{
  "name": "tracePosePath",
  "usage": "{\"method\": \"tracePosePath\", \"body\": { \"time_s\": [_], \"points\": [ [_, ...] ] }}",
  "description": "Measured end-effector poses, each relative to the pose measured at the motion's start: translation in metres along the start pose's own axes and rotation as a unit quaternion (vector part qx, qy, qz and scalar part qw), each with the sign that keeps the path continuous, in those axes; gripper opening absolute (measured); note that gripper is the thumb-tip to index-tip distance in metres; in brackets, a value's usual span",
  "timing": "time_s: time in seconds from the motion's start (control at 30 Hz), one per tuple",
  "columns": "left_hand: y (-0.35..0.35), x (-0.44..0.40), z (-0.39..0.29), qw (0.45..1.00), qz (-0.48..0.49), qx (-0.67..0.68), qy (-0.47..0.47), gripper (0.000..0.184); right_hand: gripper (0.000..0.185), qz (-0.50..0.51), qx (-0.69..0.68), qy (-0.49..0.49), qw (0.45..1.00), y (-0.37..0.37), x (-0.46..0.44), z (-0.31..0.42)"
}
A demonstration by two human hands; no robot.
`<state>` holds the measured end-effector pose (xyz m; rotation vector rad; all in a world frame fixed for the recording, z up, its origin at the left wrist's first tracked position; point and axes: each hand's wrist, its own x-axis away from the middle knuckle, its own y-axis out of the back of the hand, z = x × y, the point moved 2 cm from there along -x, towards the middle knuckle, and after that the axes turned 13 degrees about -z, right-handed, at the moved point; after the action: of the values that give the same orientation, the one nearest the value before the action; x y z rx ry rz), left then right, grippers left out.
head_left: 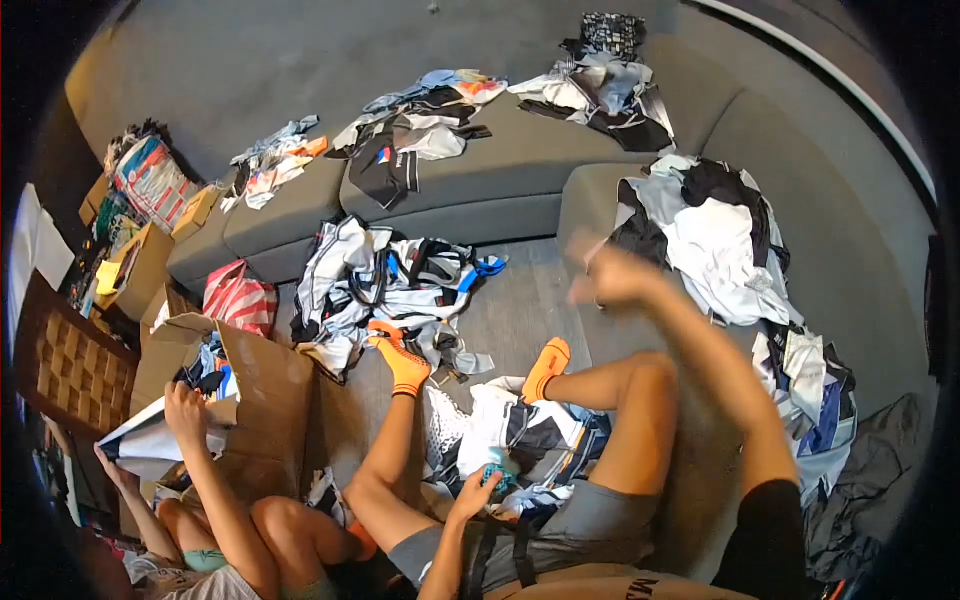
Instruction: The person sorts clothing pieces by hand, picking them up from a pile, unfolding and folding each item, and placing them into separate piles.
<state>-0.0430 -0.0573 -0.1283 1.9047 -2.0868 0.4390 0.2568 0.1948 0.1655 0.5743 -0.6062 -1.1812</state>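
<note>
My left hand (pixel 474 493) is low in the middle, closed on a small teal patterned cloth (pixel 498 478) above the clothes between my legs. Raised at the right of centre, my right hand (pixel 612 277) is smeared by motion, so its fingers are hard to make out. It is in front of the sofa, left of a pile of white and black clothes (pixel 715 240). White and dark clothes (pixel 535 425) lie on the floor between my orange-socked feet.
A co-worker at the lower left holds a white cloth (pixel 150 435) by an open cardboard box (pixel 265 390). A clothes heap (pixel 375 280) lies before the grey sofa (pixel 500 180), which bears several more piles. A striped red bag (pixel 240 298) stands behind the box.
</note>
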Motion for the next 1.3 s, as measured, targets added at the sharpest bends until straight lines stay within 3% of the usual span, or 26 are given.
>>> {"method": "tracePosePath", "body": {
  "time_s": [0.03,0.1,0.2,0.27,0.33,0.4,0.43,0.5,0.57,0.6,0.63,0.67,0.7,0.73,0.77,0.83,0.87,0.9,1.0,1.1,1.2,1.3],
  "points": [
    [-0.01,0.002,-0.02,0.997,0.011,0.073,0.03,0.033,0.077,0.112,-0.015,0.081,0.99,-0.056,0.006,-0.006],
    [-0.021,0.005,-0.041,0.986,0.016,0.154,0.067,0.034,0.076,0.233,-0.062,0.156,0.958,-0.144,0.018,-0.004],
    [0.0,0.01,-0.024,0.976,-0.024,0.189,0.108,0.036,0.074,0.205,-0.1,0.14,0.963,-0.184,-0.035,-0.006],
    [0.004,0.009,-0.006,0.96,-0.035,0.234,0.151,0.039,0.073,0.087,-0.139,0.128,0.978,-0.163,-0.096,-0.006],
    [0.024,0.013,0.015,0.961,-0.068,0.217,0.156,0.042,0.072,-0.107,-0.237,0.141,0.955,-0.109,-0.156,0.005],
    [0.036,0.006,0.041,0.988,-0.124,0.023,0.086,0.048,0.07,-0.317,-0.441,0.151,0.826,-0.043,-0.193,0.015],
    [0.036,-0.002,0.055,0.983,-0.152,-0.091,0.038,0.051,0.078,-0.368,-0.531,0.13,0.752,-0.021,-0.198,0.024],
    [0.024,-0.028,0.087,0.94,-0.198,-0.275,-0.043,0.06,0.076,-0.327,-0.342,0.076,0.877,-0.037,-0.195,0.034],
    [0.008,-0.057,0.13,0.902,-0.212,-0.368,-0.081,0.07,0.063,-0.27,-0.177,0.238,0.916,-0.096,-0.177,0.002],
    [-0.002,-0.064,0.131,0.903,-0.208,-0.366,-0.089,0.087,0.058,-0.243,-0.107,0.293,0.918,-0.132,-0.162,-0.019],
    [-0.014,-0.063,0.138,0.892,-0.172,-0.418,-0.026,0.097,0.052,-0.172,-0.001,0.16,0.972,-0.175,-0.142,-0.047],
    [-0.019,-0.061,0.155,0.902,-0.13,-0.41,-0.034,0.101,0.043,-0.223,-0.187,0.145,0.945,-0.233,-0.113,-0.088],
    [-0.019,-0.07,0.187,0.952,-0.021,-0.304,0.03,0.107,0.046,-0.197,-0.167,0.071,0.963,-0.283,-0.077,-0.124],
    [-0.029,-0.064,0.207,0.953,-0.02,-0.302,0.032,0.107,0.05,-0.167,-0.097,-0.017,0.981,-0.335,-0.031,-0.162],
    [-0.036,-0.06,0.221,0.92,0.013,-0.391,0.029,0.108,0.053,-0.124,-0.007,-0.082,0.989,-0.379,0.017,-0.192],
    [-0.046,-0.055,0.231,0.866,0.044,-0.499,0.013,0.106,0.061,-0.072,0.159,-0.106,0.979,-0.439,0.093,-0.222],
    [-0.046,-0.059,0.217,0.863,0.035,-0.504,0.004,0.102,0.053,-0.1,0.289,-0.058,0.95,-0.461,0.115,-0.223],
    [-0.041,-0.059,0.207,0.875,0.014,-0.485,0.007,0.098,0.053,-0.085,0.282,-0.058,0.954,-0.476,0.125,-0.217],
    [-0.021,-0.041,0.177,0.933,-0.056,-0.353,0.037,0.086,0.044,0.119,0.209,-0.033,0.97,-0.49,0.108,-0.206],
    [-0.015,-0.02,0.147,0.989,-0.095,-0.044,0.101,0.076,0.043,0.303,0.138,-0.01,0.943,-0.475,0.059,-0.189],
    [-0.022,-0.012,0.084,0.93,-0.087,0.34,0.113,0.066,0.038,0.431,0.112,0.074,0.892,-0.387,0.039,-0.097],
    [-0.035,-0.018,0.01,0.827,-0.044,0.556,0.077,0.057,0.035,0.44,-0.016,0.074,0.895,-0.314,0.025,-0.055]
  ]
}}
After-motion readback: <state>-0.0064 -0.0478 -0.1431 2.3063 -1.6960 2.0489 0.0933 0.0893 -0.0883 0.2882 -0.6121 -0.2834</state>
